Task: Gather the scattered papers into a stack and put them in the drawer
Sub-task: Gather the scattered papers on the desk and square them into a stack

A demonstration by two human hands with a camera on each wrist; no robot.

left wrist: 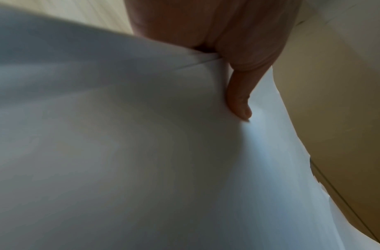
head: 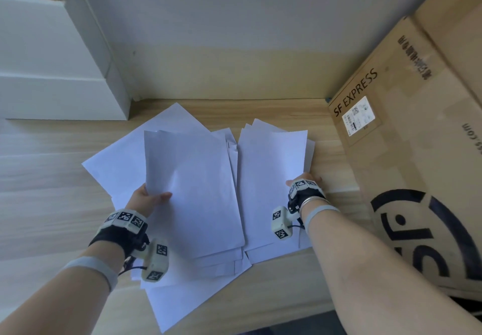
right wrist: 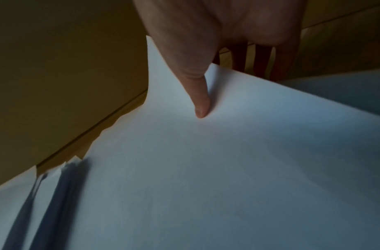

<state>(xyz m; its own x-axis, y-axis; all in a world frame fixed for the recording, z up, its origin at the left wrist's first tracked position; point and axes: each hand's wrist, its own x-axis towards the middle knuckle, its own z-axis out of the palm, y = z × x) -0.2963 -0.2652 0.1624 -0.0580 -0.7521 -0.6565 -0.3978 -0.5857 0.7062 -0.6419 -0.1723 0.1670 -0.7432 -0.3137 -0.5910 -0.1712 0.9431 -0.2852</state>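
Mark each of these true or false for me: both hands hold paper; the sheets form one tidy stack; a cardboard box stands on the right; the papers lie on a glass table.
1. Both hands hold paper. True: the left hand and right hand each pinch white paper sheets.
2. One tidy stack. False: they lie fanned, in two bunches.
3. Brown cardboard box on the right. True.
4. Glass table. False: light wooden surface.

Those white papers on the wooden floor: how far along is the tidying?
Partly gathered. The papers overlap in two rough bunches, edges fanned, not one squared stack. In hand: the left hand pinches the left bunch, thumb on top; the right hand holds the right bunch beside the cardboard box. Left: merge the bunches, square them, and put them in the drawer, which isn't visible here.
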